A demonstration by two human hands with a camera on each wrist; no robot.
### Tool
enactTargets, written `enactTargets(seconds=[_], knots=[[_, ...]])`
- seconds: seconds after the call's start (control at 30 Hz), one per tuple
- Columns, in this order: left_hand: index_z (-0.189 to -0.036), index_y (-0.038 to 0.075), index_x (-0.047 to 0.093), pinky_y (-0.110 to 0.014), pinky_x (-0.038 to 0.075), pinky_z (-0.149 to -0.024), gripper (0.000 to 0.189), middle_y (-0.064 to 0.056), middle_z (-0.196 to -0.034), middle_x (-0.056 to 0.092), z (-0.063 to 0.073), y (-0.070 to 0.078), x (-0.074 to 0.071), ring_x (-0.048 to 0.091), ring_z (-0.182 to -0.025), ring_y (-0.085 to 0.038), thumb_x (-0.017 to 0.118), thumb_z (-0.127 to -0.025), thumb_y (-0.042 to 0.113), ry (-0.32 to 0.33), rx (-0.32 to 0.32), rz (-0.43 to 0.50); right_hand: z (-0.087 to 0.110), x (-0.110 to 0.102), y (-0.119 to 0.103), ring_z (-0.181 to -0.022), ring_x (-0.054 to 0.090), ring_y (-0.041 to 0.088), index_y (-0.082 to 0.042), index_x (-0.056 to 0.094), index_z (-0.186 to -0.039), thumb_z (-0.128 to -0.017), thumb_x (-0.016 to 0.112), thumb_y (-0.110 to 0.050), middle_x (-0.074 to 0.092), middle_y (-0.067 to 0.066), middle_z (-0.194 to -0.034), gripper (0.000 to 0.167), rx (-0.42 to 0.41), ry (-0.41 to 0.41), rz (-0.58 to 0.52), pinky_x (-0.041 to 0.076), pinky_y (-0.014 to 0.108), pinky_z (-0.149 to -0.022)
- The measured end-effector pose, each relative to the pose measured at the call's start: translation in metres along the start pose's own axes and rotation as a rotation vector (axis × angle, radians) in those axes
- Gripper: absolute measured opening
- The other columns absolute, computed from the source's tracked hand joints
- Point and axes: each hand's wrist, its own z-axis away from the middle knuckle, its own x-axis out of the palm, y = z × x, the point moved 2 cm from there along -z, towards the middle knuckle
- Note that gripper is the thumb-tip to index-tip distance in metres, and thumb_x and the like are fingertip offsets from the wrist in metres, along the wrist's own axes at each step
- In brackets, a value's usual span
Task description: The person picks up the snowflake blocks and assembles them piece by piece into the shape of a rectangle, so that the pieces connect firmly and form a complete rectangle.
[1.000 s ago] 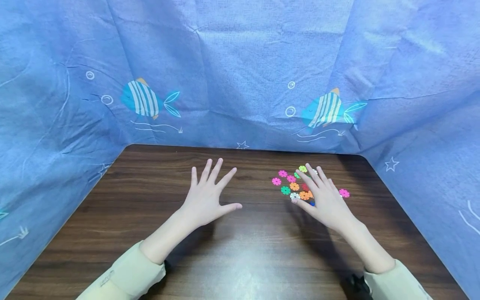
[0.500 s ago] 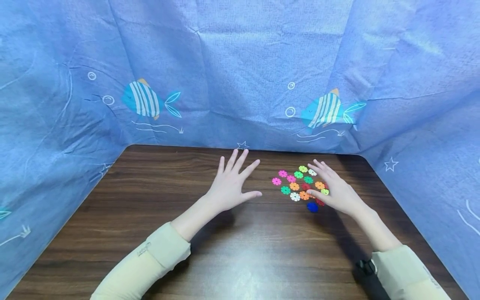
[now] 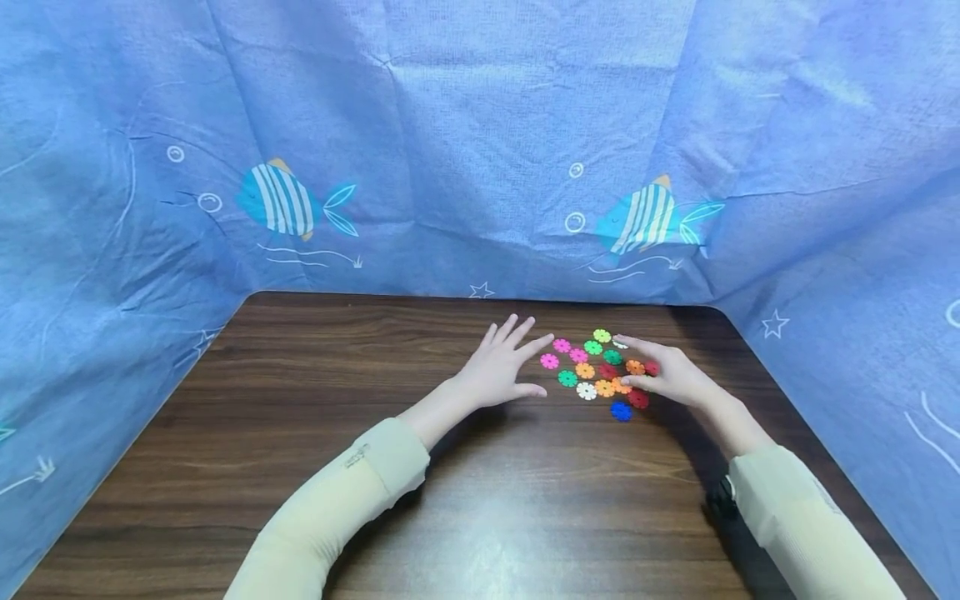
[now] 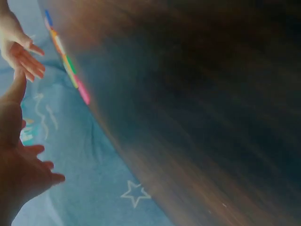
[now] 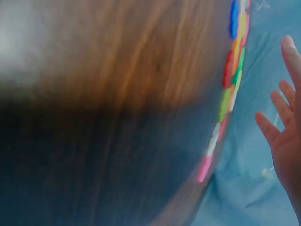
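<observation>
Several small flower-shaped plastic discs in pink, green, yellow, orange, red, white and blue lie flat in a loose group on the table, among them a blue disc (image 3: pixel 621 411) at the near side and a pink disc (image 3: pixel 550 361) at the left. My left hand (image 3: pixel 497 368) is spread just left of the group, fingers straight, holding nothing. Over the group's right side hovers my right hand (image 3: pixel 672 377), thumb and fingers apart, hiding some discs beneath it. In the right wrist view that hand (image 5: pixel 287 127) appears above the table with nothing in its fingers.
The dark wood-grain table (image 3: pixel 315 417) reaches back to a blue fabric curtain (image 3: pixel 480 150) printed with fish and stars. That curtain also closes in both sides. A black band (image 3: pixel 723 497) shows at the right sleeve's cuff.
My left hand has moved right, up to the discs' left edge. My right hand has shifted right and turned inward, uncovering several discs in the middle. The discs keep their layout.
</observation>
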Motion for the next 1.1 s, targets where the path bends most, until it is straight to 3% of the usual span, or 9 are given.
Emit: enactTargets(seconds=[0.2, 0.4, 0.53, 0.77, 1.1], knots=[[-0.150, 0.029, 0.025, -0.052, 0.014, -0.114, 0.082, -0.011, -0.156, 0.019, -0.021, -0.001, 0.018, 0.015, -0.143, -0.035, 0.064, -0.082, 0.054, -0.117, 0.062, 0.054, -0.003, 0.007, 0.014, -0.114, 0.057, 0.032, -0.005, 0.061, -0.123, -0.076, 0.079, -0.026, 0.064, 0.012, -0.121, 0.055, 0.013, -0.058, -0.021, 0.044, 0.050, -0.093], [-0.149, 0.028, 0.027, -0.049, 0.019, -0.114, 0.076, -0.009, -0.154, 0.026, -0.039, -0.010, 0.031, 0.022, -0.141, -0.031, 0.064, -0.085, 0.047, -0.226, 0.024, 0.138, -0.009, 0.014, 0.014, -0.101, 0.060, 0.023, -0.011, 0.069, -0.114, -0.076, 0.079, -0.025, 0.067, 0.006, -0.110, 0.042, -0.058, -0.104, -0.045, 0.049, 0.045, -0.084], [-0.148, 0.027, 0.032, -0.047, 0.026, -0.111, 0.071, -0.009, -0.149, 0.035, -0.048, -0.016, 0.036, 0.031, -0.136, -0.028, 0.062, -0.086, 0.045, -0.274, 0.012, 0.133, -0.013, 0.017, 0.015, -0.091, 0.057, 0.020, -0.012, 0.071, -0.111, -0.076, 0.079, -0.022, 0.065, 0.004, -0.103, 0.038, -0.098, -0.147, -0.076, 0.049, 0.038, -0.076], [-0.141, 0.030, 0.045, -0.043, 0.033, -0.104, 0.058, -0.005, -0.139, 0.044, -0.058, -0.021, 0.044, 0.037, -0.128, -0.024, 0.064, -0.087, 0.041, -0.279, -0.028, 0.171, -0.021, 0.022, 0.014, -0.084, 0.049, 0.018, -0.017, 0.073, -0.108, -0.076, 0.078, -0.030, 0.060, 0.000, -0.097, 0.035, -0.072, -0.244, -0.040, 0.042, 0.033, -0.072], [-0.121, 0.029, 0.066, -0.036, 0.031, -0.098, 0.037, 0.000, -0.126, 0.051, -0.062, -0.024, 0.046, 0.039, -0.118, -0.019, 0.070, -0.084, 0.036, -0.263, -0.045, 0.260, -0.026, 0.023, 0.016, -0.090, 0.052, 0.014, -0.022, 0.075, -0.100, -0.075, 0.078, -0.035, 0.059, -0.005, -0.096, 0.028, -0.019, -0.273, -0.026, 0.045, 0.035, -0.081]])
